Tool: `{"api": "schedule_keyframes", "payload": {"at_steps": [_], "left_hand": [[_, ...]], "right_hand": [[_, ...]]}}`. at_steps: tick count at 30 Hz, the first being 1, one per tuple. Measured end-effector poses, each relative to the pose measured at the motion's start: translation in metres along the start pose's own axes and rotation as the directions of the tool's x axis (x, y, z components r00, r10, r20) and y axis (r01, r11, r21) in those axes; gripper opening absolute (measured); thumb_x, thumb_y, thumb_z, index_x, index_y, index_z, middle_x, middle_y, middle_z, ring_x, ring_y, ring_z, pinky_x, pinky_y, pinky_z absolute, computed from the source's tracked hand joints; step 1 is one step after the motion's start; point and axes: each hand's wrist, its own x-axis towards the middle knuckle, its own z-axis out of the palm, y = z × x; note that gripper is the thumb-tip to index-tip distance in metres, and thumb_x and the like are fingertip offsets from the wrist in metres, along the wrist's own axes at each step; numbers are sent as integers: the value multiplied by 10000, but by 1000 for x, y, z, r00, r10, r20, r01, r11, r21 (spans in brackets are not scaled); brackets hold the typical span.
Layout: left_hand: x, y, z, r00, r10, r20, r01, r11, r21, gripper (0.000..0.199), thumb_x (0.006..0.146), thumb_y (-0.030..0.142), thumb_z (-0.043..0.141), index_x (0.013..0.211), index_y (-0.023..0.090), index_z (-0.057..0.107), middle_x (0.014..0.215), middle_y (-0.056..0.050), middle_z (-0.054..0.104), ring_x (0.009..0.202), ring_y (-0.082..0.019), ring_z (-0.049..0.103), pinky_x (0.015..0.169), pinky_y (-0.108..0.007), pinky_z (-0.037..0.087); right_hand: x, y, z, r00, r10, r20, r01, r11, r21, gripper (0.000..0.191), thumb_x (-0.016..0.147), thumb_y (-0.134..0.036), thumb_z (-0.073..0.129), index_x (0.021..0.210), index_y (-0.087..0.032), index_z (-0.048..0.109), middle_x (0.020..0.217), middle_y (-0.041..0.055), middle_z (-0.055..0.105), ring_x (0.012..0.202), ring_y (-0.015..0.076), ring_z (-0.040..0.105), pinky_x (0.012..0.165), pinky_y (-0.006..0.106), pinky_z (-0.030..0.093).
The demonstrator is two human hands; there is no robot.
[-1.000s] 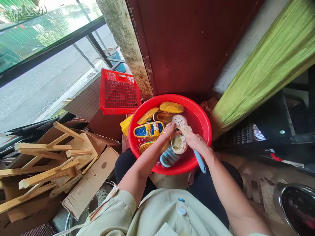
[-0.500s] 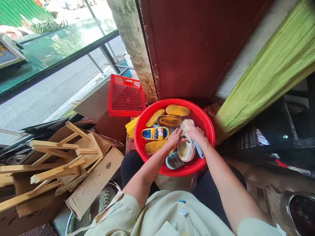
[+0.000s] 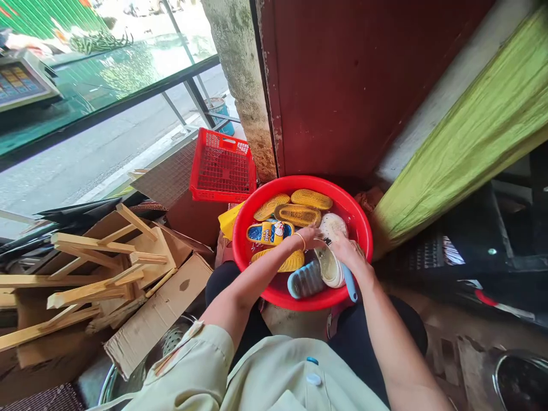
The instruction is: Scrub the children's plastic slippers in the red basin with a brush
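Observation:
A red plastic basin of water sits between my knees, holding several shoes. My left hand grips the top of a white clog, which stands tilted on its side. My right hand is shut on a blue-handled brush, bristles pressed against the clog and hidden. Behind my hands lies a second white clog. A yellow and blue slide lies close to my left wrist, and a pale blue shoe lies below my hands. Yellow soles show at the far side.
A red plastic crate stands behind the basin, by a dark red door and a green curtain. Cardboard and wooden slats are piled on the left. A steel pot sits at lower right.
My hands have drawn closer over the white clog, and the brush now lies against it. The view has drifted slightly, and the yellow soles have shifted in the basin.

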Motion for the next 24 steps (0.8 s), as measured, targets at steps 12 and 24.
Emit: {"api": "schedule_keyframes", "payload": {"at_steps": [12, 24], "left_hand": [[48, -61, -28, 982, -188, -24, 186, 933, 308, 948, 684, 306, 839, 1537, 273, 426, 1601, -190, 401, 1511, -443, 292, 1221, -668, 132], [20, -62, -50, 998, 28, -52, -16, 976, 217, 1123, 639, 274, 789, 1623, 263, 248, 1498, -189, 437, 1384, -402, 450, 1168, -561, 330]], "right_hand": [[-4, -7, -1, 996, -36, 81, 41, 997, -68, 649, 1013, -341, 353, 1637, -192, 258, 1187, 198, 733, 1061, 340, 725, 904, 452, 532], [-7, -14, -7, 995, -27, 97, 31, 999, -31, 595, 989, -300, 376, 1577, -208, 352, 1179, 187, 727, 1095, 339, 709, 919, 442, 518]]}}
